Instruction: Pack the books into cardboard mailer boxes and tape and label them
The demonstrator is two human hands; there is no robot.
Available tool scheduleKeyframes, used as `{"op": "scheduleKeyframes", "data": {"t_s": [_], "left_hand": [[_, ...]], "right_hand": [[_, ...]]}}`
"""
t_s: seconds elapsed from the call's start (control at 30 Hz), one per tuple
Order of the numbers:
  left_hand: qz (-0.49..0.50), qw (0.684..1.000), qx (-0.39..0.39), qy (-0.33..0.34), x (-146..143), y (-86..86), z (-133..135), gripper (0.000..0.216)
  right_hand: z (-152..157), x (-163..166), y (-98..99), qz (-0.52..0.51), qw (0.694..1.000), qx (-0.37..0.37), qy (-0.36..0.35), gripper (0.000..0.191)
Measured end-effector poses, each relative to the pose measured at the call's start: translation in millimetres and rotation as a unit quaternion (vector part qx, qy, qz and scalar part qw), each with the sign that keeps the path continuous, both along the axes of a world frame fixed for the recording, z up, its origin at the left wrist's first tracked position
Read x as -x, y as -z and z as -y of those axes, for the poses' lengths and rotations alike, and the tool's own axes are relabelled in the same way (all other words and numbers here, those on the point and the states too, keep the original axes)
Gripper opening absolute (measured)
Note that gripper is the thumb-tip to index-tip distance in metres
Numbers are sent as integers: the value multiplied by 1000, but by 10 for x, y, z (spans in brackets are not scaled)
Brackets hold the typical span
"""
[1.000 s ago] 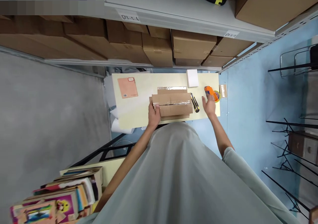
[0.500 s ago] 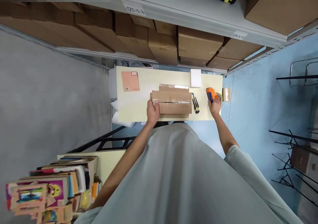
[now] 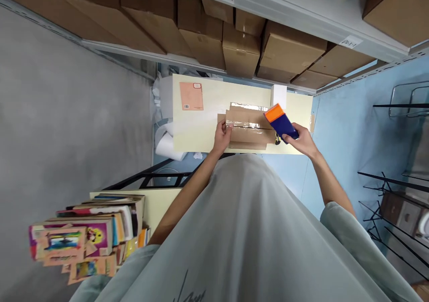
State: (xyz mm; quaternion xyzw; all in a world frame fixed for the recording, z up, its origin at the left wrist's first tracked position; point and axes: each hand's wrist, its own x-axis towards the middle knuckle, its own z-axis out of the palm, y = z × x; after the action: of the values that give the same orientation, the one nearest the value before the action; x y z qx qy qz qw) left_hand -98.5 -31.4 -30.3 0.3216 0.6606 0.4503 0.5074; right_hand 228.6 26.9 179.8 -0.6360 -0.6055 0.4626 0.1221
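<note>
Brown cardboard forms the flattish box [image 3: 251,135] that lies along the near edge of the tabletop [image 3: 203,134], a little right of its middle, with shiny clear tape running lengthwise over its upper face and another taped strip showing along its far side. The left hand [image 3: 222,134] has its grip clamped on the box's left end, the thumb resting on top close to the taped seam. Towards the near right corner, the right hand [image 3: 302,139] is closed around the dark-blue end of an orange-and-blue tool [image 3: 282,123], which is tilted so that its orange end points to the far left, over the box's right end (whether the two touch, I cannot tell). Partly hidden under that tool, just beside the box, is a yellow-and-black cutter [image 3: 278,140]. At the far edge, right of the middle, sits a white box [image 3: 279,97]; a pink sheet [image 3: 191,96] lies flat near the far left corner. Beyond the far edge, brown cartons [image 3: 241,54] stand in a row on a rack, below a grey shelf [image 3: 295,20]. White rolled material [image 3: 169,146] lies outside the left edge, and stacked books [image 3: 100,230] rest well apart, off to the person's left.
</note>
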Motion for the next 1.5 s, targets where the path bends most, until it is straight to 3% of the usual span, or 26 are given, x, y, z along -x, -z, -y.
{"op": "scheduleKeyframes", "data": {"t_s": [0.13, 0.3, 0.43, 0.57, 0.67, 0.8, 0.97, 1.5], "left_hand": [[44, 999, 12, 1, -4, -75, -37, 59], [64, 998, 15, 17, 33, -168, -72, 55], [55, 998, 11, 39, 116, -292, -93, 60], [-2, 999, -32, 26, 329, -544, -96, 52], [46, 997, -13, 53, 535, -751, -116, 49], [147, 979, 53, 133, 679, -912, -185, 67], [215, 959, 78, 165, 683, -940, -239, 68], [200, 961, 52, 184, 702, -1008, -155, 64]], "right_hand": [[-116, 639, -101, -91, 988, 120, -30, 80], [-276, 1022, 65, -87, 978, 153, -113, 82], [-402, 1054, 137, -70, 975, 148, -148, 83], [-477, 1050, 108, -51, 971, 164, -164, 79], [-499, 1091, 56, -35, 970, 171, -169, 75], [-515, 1173, 0, -24, 967, 174, -187, 75], [-527, 1213, -4, -16, 964, 175, -198, 78], [-570, 1191, -7, -33, 958, 203, -199, 74]]}}
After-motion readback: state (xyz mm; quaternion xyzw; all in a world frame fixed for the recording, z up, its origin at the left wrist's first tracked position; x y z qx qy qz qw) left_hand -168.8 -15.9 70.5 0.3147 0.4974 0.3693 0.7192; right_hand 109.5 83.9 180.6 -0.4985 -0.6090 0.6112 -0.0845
